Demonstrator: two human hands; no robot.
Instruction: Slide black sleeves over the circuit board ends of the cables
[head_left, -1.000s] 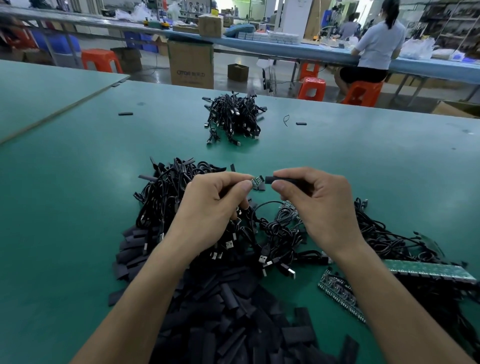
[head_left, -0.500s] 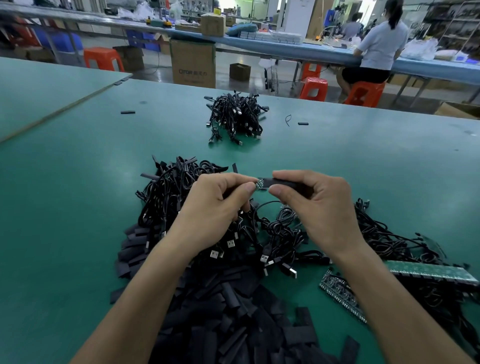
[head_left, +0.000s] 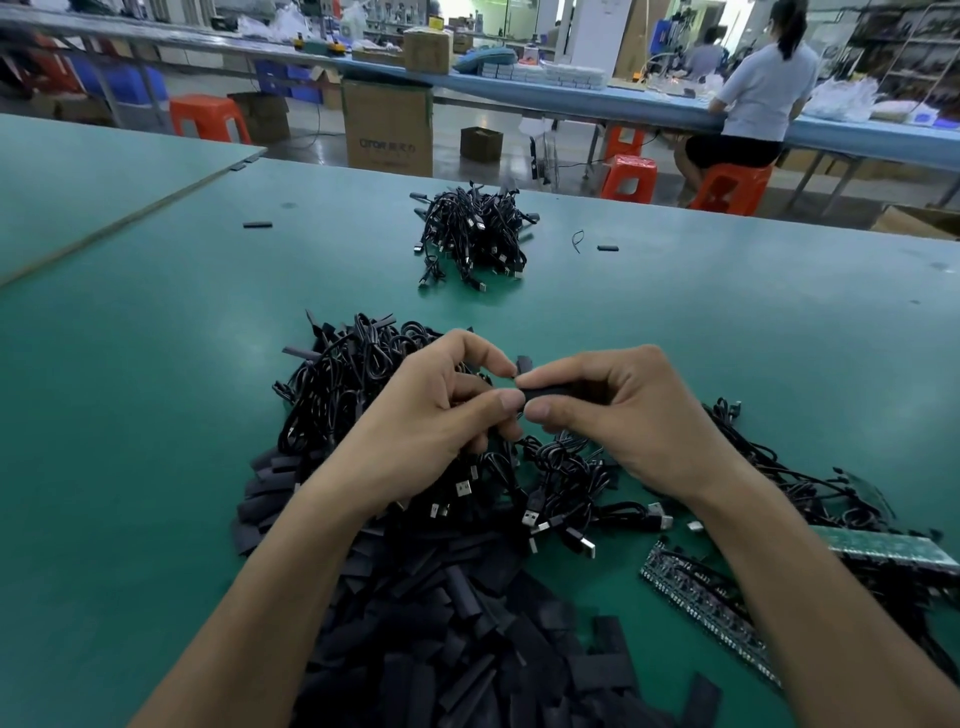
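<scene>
My right hand (head_left: 628, 410) pinches a black sleeve (head_left: 550, 391) between thumb and fingers. My left hand (head_left: 431, 410) grips a black cable, its fingertips touching the sleeve's left end. The cable's circuit board end is hidden inside the sleeve or behind my fingers. Under both hands lies a tangle of black USB cables (head_left: 550, 483). A heap of loose flat black sleeves (head_left: 452, 623) fills the near table between my forearms.
A second pile of black cables (head_left: 472, 234) sits farther back on the green table (head_left: 130, 415). Green circuit board strips (head_left: 696, 597) lie at the near right. Two stray sleeves (head_left: 257, 225) rest far back. A person sits at a distant bench.
The green circuit board end that showed between my hands is now covered; my right hand has pushed the sleeve left against my left fingertips.
</scene>
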